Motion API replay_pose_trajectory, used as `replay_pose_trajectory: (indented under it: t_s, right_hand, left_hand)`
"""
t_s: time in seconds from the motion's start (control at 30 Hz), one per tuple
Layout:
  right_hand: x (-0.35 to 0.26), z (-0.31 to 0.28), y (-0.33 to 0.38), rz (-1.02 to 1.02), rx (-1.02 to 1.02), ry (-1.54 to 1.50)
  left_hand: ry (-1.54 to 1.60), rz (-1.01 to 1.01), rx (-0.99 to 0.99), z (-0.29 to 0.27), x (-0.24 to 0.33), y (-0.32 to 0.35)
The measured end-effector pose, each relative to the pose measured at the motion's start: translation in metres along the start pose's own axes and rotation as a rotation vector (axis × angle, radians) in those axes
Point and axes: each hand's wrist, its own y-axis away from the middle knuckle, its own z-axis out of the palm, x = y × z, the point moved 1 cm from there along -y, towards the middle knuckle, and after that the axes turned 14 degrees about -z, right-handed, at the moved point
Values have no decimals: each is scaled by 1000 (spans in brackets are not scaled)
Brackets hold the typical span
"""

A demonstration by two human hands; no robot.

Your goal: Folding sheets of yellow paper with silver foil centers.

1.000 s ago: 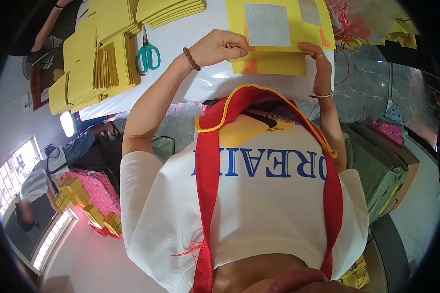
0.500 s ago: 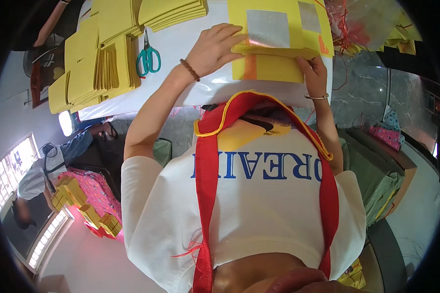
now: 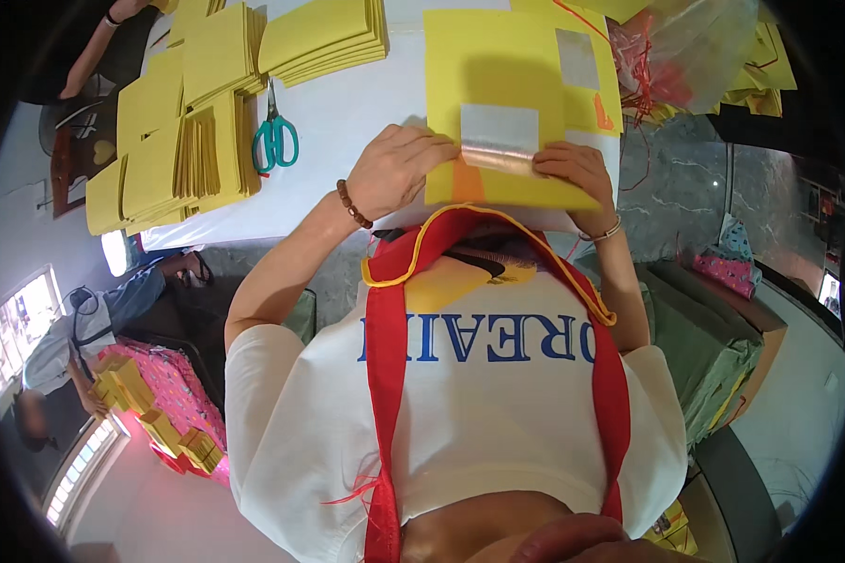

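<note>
In front of me is a yellow paper sheet [image 3: 493, 70] with a silver foil rectangle [image 3: 499, 120] and an orange patch near its left edge. Its near part bends upward, and light glints along the curve in the foil. My left hand [image 3: 399, 169] grips the left edge by the foil, fingers curled over the paper. On the other side, my right hand [image 3: 577, 178] has its fingers bent over the paper beside the foil's lower right corner. Both thumbs are hidden. Another yellow sheet [image 3: 591, 98] with foil lies underneath to the right.
Teal-handled scissors [image 3: 275, 141] lie on the white table [image 3: 347, 108], left of my left hand. Stacks of folded yellow paper [image 3: 221, 56] cover the table's left side. A clear plastic bag [image 3: 685, 56] and red strings are at right. Another person [image 3: 75, 328] handles yellow bundles at lower left.
Both hands have moved nearer to me. The folded-over near edge of the sheet has opened into a wide upward curve. My left fingers, spread before, are now curled on the paper's edge.
</note>
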Motion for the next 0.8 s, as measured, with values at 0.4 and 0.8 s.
replay_pose_trajectory:
  t_s: [0.4,0.8]
  right_hand:
    - [11,18,-28,603,477,-440]
    - [27,29,-26,654,385,-281]
  left_hand:
    - [567,-833,-127,12,-10,-36]
    - [667,-864,-51,23,-15,-36]
